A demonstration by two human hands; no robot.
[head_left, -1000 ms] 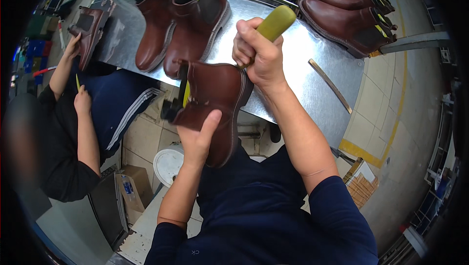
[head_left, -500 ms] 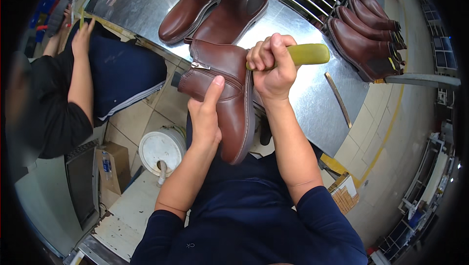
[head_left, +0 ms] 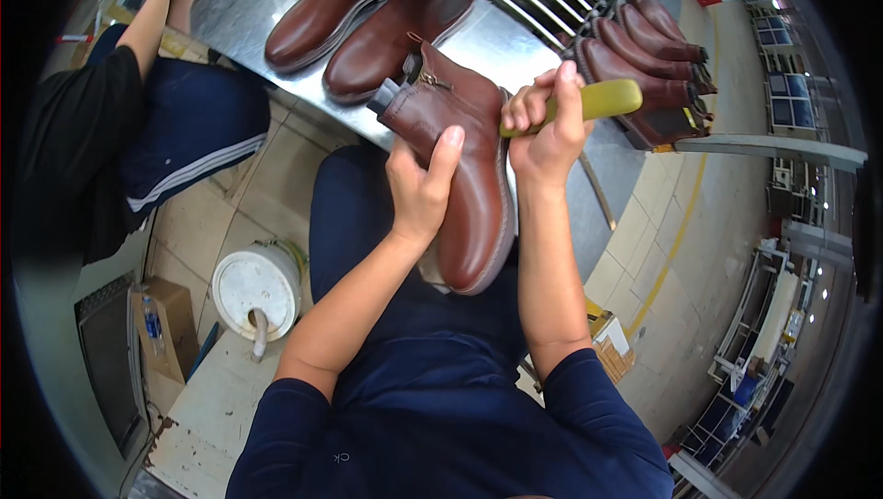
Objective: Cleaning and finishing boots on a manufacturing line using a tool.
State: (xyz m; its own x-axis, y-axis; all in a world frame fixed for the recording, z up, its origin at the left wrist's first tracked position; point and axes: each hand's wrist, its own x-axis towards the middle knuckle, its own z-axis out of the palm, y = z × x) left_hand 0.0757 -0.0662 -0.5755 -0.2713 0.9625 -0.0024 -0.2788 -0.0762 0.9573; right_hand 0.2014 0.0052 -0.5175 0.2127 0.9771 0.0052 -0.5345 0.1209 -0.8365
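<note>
Metal table; left hand holds one boot, right hand one tool.

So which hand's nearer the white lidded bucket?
Left. In the picture, the left hand, holding the brown boot, is up and right of the white bucket; the right hand, around the yellow-green handle, is farther right and higher.

The green tool in the right hand now lies almost level, less steep than one second ago. The brown boot is turned: its opening faces more to the upper left.
</note>
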